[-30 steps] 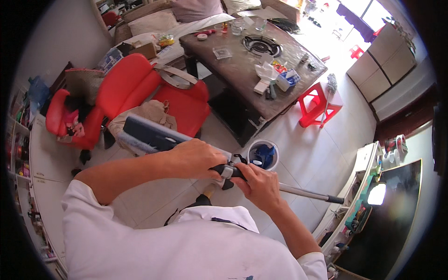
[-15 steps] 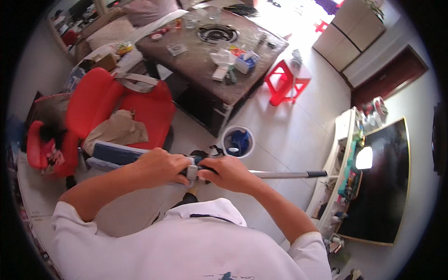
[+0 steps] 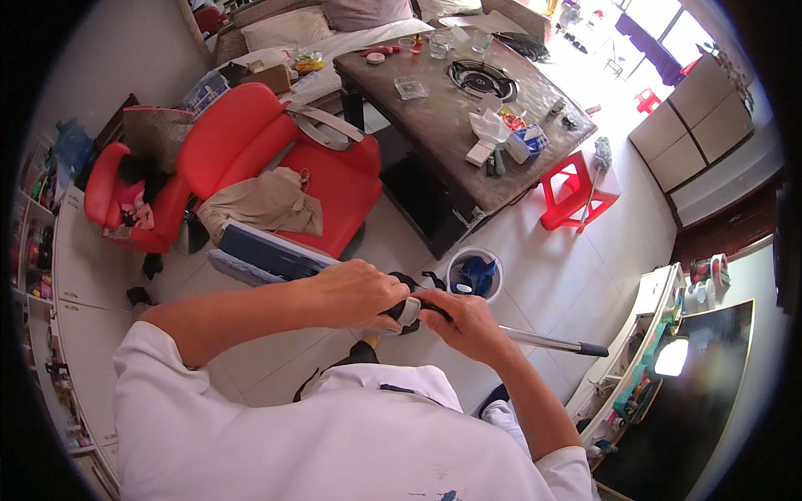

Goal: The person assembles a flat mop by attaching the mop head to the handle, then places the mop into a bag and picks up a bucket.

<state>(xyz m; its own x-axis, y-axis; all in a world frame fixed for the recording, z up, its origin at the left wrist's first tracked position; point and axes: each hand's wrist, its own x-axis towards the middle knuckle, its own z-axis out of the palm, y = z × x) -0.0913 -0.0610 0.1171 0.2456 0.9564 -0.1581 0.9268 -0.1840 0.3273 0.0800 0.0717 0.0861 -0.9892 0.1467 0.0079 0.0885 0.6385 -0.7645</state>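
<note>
A flat mop lies across in front of me at waist height. Its blue-backed head (image 3: 271, 252) with a pale fluffy pad points left, and its silver pole (image 3: 543, 340) with a black end points right. My left hand (image 3: 359, 294) is closed around the mop by the inner end of the head, its fingertips partly hidden. Close beside it, my right hand (image 3: 461, 321) grips the black part of the handle. Between the two hands shows a grey-white collar (image 3: 408, 311).
A red swivel chair (image 3: 334, 192) with a beige cloth (image 3: 271, 200) stands just beyond the mop head. Past my hands are a white bucket (image 3: 499, 288) with blue inside and a brown table (image 3: 434, 142). A red stool (image 3: 576, 196) and a television (image 3: 693, 409) are at right.
My view has turned, so the room sits farther right in the picture. Both hands keep their hold on the mop, which tilts a little more downward to the right.
</note>
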